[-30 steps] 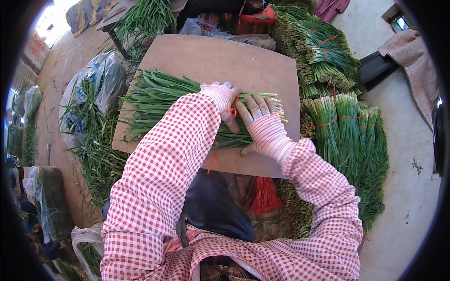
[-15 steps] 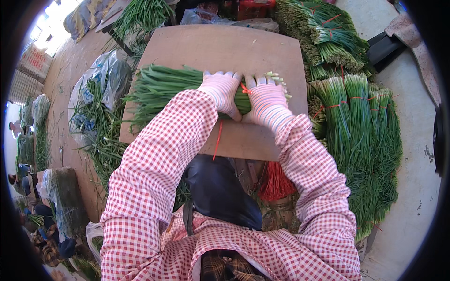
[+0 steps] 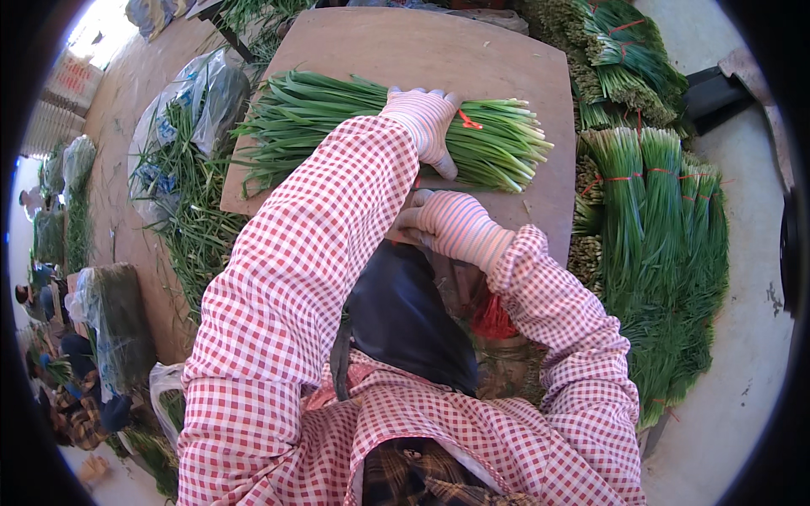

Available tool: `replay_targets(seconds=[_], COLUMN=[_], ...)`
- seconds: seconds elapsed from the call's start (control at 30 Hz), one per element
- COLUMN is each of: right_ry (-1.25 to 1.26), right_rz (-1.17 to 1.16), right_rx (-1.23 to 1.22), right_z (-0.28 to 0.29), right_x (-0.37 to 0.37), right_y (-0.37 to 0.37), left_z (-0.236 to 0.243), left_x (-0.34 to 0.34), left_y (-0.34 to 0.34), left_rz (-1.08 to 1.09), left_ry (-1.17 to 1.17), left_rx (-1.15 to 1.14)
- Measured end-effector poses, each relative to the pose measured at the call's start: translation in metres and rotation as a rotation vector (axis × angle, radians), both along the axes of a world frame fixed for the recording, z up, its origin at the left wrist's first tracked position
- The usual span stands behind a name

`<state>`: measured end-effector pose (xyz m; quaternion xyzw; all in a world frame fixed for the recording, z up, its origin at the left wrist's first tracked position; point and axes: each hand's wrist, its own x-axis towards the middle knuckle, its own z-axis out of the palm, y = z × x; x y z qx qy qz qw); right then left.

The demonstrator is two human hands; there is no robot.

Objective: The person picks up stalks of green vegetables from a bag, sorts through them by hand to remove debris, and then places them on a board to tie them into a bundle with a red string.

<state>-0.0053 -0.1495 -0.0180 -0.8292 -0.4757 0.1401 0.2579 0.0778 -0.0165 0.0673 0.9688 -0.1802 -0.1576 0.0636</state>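
A bunch of garlic chives [image 3: 321, 118] lies crosswise on a brown board [image 3: 405, 42], leaves to the left, pale cut stems to the right. An orange-red tie [image 3: 469, 121] circles it near the stems. My left hand [image 3: 424, 122], in a striped glove, grips the bunch from above, just left of that tie. My right hand [image 3: 456, 226], gloved alike, is at the board's near edge, apart from the bunch. Its fingers are closed over a loose red tie [image 3: 400, 239], mostly hidden by them.
Tied bunches of chives [image 3: 624, 194] are stacked to the right of the board. Loose greens and a clear plastic bag [image 3: 221, 105] lie on the left. Red ties [image 3: 494, 319] hang below the near edge. Other people sit at the far left.
My right hand has left the bunch's stem end and come down to the near edge, where the loose tie lay. My left hand stays on the bunch. The view has shifted slightly.
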Motion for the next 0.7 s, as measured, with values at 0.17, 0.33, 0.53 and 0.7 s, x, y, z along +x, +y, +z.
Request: replay_targets(seconds=[0.17,0.33,0.53,0.7], right_ry=[0.182,0.788,0.908,0.457], right_rz=[-0.330,-0.786,-0.893,-0.668], right_rx=[0.168,0.400,0.615,0.532], right_z=[-0.001,0.012,-0.019,0.026], right_x=[-0.008,-0.052,-0.138,-0.111], right_y=[-0.043,-0.078,-0.093,-0.104], left_z=[0.000,0.000,-0.001,-0.003], left_x=[-0.005,-0.034,-0.036,-0.036], left_y=[-0.002,-0.013,-0.011,-0.013], left_rz=[0.021,0.057,0.077,0.056], left_ry=[0.010,0.007,0.023,0.021], left_rx=[0.025,-0.029,-0.023,-0.056])
